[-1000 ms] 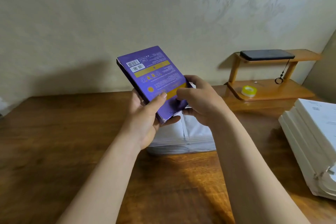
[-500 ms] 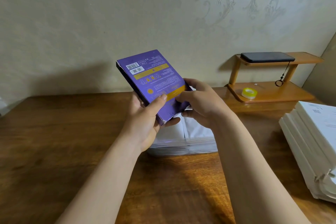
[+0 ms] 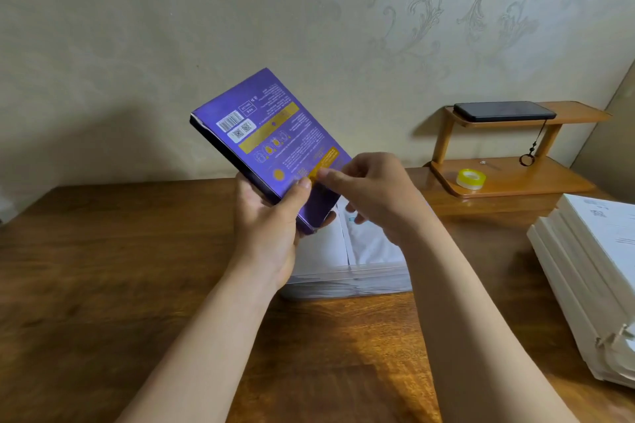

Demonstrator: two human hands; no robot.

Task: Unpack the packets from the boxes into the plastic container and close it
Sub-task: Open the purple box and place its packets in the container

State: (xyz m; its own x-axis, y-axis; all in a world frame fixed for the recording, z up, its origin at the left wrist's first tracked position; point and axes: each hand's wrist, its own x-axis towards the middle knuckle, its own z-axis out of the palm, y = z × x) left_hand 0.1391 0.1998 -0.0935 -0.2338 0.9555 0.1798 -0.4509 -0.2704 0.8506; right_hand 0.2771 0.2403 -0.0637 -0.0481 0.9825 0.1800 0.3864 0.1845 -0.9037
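Purple with gold print, the box (image 3: 275, 134) is a flat cardboard carton held tilted in the air above the middle of the table (image 3: 103, 268), its barcoded end up and away and its lower end down by both hands. The left hand (image 3: 268, 227) grips that lower part, thumb pressed on the printed face and fingers wrapped behind. The right hand (image 3: 374, 196) is at the lower right edge with loosely curled fingers and its thumb reaching onto the face beside the left thumb; I cannot tell whether it actually pinches a flap or only touches the card. The box looks light and fairly stiff across its broad faces, but thin card like this will likely buckle if squeezed in the middle, and the glossy surface may slide. It is best held by the narrow side edges while the other hand works the end flap. Directly below, the clear plastic container (image 3: 343, 285) sits open with white packets (image 3: 371, 244) already stacked inside. Those look soft, slick and light, and are probably easiest lifted flat by their edges. A white stack (image 3: 584, 268) rests at the table's right edge.
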